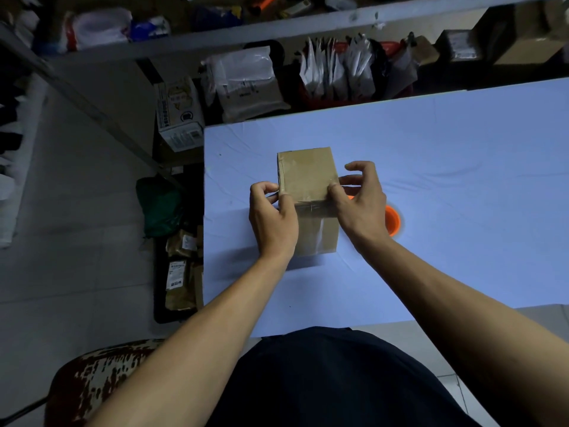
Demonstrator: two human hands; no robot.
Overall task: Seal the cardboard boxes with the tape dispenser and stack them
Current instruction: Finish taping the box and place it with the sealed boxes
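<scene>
Both hands (pixel 272 221) (pixel 360 204) gripping taped cardboard box (pixel 306 174).

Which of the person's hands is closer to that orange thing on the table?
Right. The right hand sits directly in front of the orange thing, partly hiding it; the left hand is across the cardboard box, pinching its left edge.
</scene>
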